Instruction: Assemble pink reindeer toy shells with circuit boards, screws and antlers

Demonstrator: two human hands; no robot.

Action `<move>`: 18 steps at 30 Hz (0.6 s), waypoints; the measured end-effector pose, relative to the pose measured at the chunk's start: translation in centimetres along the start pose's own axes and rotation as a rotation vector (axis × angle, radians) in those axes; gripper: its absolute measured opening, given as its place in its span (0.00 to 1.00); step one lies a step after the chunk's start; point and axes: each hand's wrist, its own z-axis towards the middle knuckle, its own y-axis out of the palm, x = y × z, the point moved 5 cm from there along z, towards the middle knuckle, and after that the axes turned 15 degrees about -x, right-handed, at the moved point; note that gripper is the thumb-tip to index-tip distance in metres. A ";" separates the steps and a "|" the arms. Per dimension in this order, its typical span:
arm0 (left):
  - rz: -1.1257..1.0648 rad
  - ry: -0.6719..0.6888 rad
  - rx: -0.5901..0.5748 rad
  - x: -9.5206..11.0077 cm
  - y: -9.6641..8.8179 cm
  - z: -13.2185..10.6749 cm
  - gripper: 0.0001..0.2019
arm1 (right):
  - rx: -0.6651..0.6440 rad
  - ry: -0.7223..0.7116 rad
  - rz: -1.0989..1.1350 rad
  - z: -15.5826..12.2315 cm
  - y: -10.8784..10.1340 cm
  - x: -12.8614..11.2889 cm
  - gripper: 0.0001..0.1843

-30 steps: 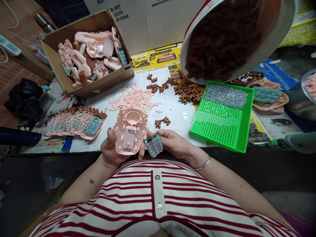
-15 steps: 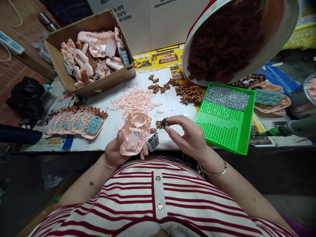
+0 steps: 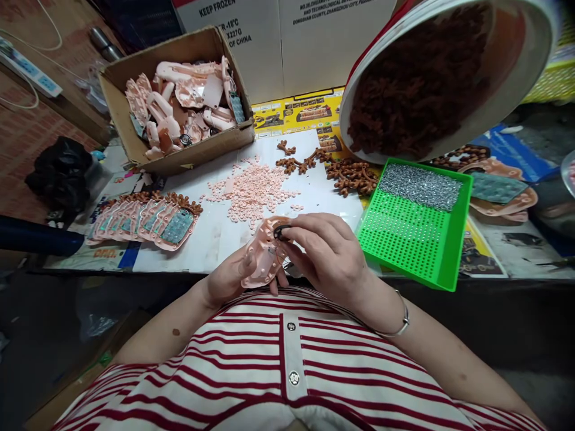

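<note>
My left hand (image 3: 229, 276) grips a pink plastic shell (image 3: 259, 257) from below, just in front of my striped shirt. My right hand (image 3: 326, 254) covers the shell's right side and pinches a small round black part (image 3: 279, 230) against the shell's top. Thin wires run across the shell under my fingers. The grey keypad piece seen earlier is hidden behind my right hand.
A cardboard box (image 3: 135, 72) of pink shells stands at the back left. A row of assembled shells (image 3: 148, 218) lies left. Small pink washers (image 3: 254, 188) and brown antlers (image 3: 350, 173) are scattered ahead. A green tray (image 3: 422, 239) with screws sits right, under a tilted tub (image 3: 507, 90) of brown parts.
My right hand let go of the grey keypad, picked up the small black part and brought it down onto the shell. The shell tilted and moved right.
</note>
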 end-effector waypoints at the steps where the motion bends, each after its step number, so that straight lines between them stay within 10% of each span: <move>1: -0.011 0.004 -0.002 -0.1 -0.1 0.0 0.34 | 0.013 0.010 -0.014 0.0 0.1 0.0 0.13; 18: -0.090 -0.008 -0.055 -0.4 0.1 0.4 0.44 | 0.143 0.134 0.069 -0.4 1.5 0.5 0.08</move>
